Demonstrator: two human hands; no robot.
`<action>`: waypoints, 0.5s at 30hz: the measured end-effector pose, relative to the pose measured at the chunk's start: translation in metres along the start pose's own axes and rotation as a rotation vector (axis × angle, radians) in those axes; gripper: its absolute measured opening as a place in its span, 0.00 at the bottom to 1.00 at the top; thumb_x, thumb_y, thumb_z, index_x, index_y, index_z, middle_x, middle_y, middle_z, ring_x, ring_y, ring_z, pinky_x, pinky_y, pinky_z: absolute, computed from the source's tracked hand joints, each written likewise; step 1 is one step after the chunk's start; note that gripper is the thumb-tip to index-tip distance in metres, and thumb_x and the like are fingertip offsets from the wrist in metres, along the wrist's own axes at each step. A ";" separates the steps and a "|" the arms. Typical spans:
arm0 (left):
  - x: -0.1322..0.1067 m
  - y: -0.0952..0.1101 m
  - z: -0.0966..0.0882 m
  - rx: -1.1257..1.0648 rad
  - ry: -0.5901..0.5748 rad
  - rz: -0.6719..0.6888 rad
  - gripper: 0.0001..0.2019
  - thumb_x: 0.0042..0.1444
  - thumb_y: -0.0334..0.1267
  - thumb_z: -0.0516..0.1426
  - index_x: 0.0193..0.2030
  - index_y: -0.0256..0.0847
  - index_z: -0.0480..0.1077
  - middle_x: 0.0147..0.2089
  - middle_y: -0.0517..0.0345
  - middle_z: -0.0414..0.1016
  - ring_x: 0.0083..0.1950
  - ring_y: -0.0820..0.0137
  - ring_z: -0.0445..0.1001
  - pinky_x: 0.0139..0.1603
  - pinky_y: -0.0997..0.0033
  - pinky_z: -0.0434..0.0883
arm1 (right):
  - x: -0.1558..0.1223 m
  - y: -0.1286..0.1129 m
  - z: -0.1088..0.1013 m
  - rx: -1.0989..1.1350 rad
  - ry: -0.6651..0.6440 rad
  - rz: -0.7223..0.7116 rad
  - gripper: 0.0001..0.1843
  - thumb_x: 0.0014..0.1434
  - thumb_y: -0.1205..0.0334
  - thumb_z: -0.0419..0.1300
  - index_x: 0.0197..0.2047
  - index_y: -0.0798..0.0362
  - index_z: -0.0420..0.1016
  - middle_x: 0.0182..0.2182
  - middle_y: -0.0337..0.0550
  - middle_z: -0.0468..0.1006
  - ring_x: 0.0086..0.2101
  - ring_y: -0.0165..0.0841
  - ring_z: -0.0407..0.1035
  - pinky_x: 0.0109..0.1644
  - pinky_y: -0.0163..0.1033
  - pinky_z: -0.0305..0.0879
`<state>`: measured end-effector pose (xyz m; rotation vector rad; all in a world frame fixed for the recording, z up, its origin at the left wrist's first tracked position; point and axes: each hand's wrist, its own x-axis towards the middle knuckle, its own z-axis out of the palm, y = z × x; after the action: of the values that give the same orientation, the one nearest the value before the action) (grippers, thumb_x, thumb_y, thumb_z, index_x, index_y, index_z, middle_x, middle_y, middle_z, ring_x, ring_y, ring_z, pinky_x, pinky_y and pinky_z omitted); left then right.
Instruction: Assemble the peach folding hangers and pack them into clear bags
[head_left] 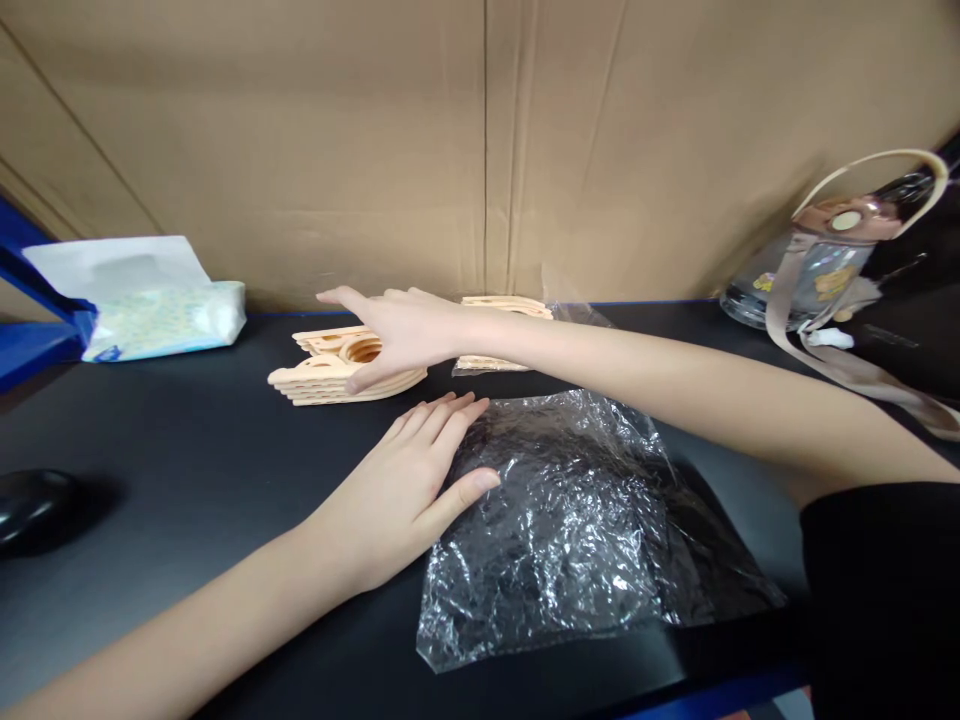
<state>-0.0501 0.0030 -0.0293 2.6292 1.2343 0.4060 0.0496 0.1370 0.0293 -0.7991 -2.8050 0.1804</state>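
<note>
My right hand point(409, 335) reaches across from the right over a stack of flat beige pieces with a round opening point(330, 385). Its thumb lies against the stack's front side and its index finger stretches out to the left; the other fingers are partly hidden. Behind my right forearm a second batch of similar beige pieces point(495, 362) shows in part, in clear wrapping. My left hand point(412, 480) lies flat, fingers stretched, at the left edge of a crinkled clear plastic bag point(555, 530). The bag lies flat on the black table point(195, 430).
At the back left lies a pack of tissues point(165, 315) with a sheet sticking out. A black computer mouse point(34, 508) is at the left edge. A clear bottle with a strap and handle point(817, 260) stands at the back right. A cardboard wall point(360, 150) closes the back.
</note>
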 end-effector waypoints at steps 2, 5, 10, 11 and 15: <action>0.000 0.000 0.000 -0.003 0.001 -0.002 0.32 0.69 0.58 0.40 0.71 0.38 0.54 0.71 0.43 0.59 0.72 0.53 0.56 0.70 0.44 0.57 | 0.001 -0.001 0.001 -0.016 0.006 0.009 0.46 0.55 0.43 0.64 0.70 0.50 0.50 0.62 0.50 0.71 0.59 0.49 0.67 0.62 0.54 0.61; 0.001 0.002 -0.001 -0.008 0.012 0.002 0.33 0.69 0.58 0.40 0.71 0.37 0.53 0.71 0.43 0.60 0.71 0.52 0.58 0.69 0.43 0.58 | -0.002 -0.001 -0.003 -0.018 0.042 0.002 0.45 0.56 0.46 0.64 0.69 0.50 0.51 0.65 0.48 0.68 0.60 0.49 0.66 0.63 0.57 0.58; 0.001 0.003 -0.001 -0.002 0.015 -0.017 0.33 0.69 0.58 0.40 0.71 0.38 0.54 0.71 0.43 0.61 0.72 0.52 0.57 0.70 0.43 0.58 | -0.033 0.006 -0.031 0.041 0.174 -0.008 0.44 0.55 0.47 0.65 0.68 0.51 0.53 0.64 0.50 0.68 0.60 0.47 0.65 0.63 0.53 0.60; 0.000 0.003 -0.001 -0.001 0.011 -0.016 0.33 0.69 0.58 0.40 0.71 0.38 0.54 0.71 0.44 0.61 0.72 0.52 0.57 0.70 0.42 0.58 | -0.045 0.007 -0.037 0.028 0.210 -0.008 0.42 0.56 0.49 0.64 0.69 0.52 0.53 0.64 0.49 0.68 0.60 0.46 0.64 0.63 0.54 0.60; 0.000 0.003 -0.001 -0.003 0.004 -0.013 0.32 0.69 0.58 0.40 0.71 0.39 0.53 0.72 0.45 0.60 0.73 0.53 0.56 0.72 0.42 0.54 | -0.110 0.013 -0.061 -0.108 0.300 0.040 0.44 0.57 0.47 0.63 0.70 0.55 0.52 0.61 0.51 0.69 0.59 0.51 0.64 0.62 0.60 0.58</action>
<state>-0.0476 0.0014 -0.0278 2.6178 1.2505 0.4113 0.1620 0.0926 0.0664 -0.8306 -2.5344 -0.0802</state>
